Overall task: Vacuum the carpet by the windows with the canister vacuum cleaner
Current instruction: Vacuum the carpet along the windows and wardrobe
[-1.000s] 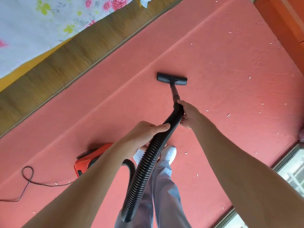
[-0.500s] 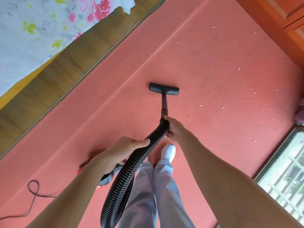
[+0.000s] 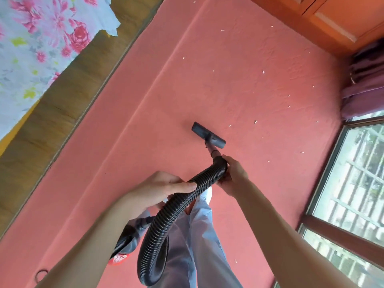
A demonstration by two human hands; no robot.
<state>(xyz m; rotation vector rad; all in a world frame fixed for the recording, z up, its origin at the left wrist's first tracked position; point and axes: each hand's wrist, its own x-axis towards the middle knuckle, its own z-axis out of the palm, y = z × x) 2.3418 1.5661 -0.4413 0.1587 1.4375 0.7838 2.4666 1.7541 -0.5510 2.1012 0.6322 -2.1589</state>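
Floor nozzle (image 3: 208, 135) sits flat on the carpet (image 3: 239, 84), its wand pointing far-left. Right hand (image 3: 233, 175) grips the hose (image 3: 178, 206) end, left hand (image 3: 160, 189) wraps around it lower down.

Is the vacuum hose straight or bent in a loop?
Looped: the ribbed hose bends from the right hand through the left hand, then curls round beside the trouser legs.

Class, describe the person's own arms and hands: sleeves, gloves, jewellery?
No sleeve shows: the left arm and right arm are bare to the frame's edge. The left hand and right hand wear no gloves, and no watch, ring or bracelet is visible. Below them are light blue-grey trousers and a white shoe.
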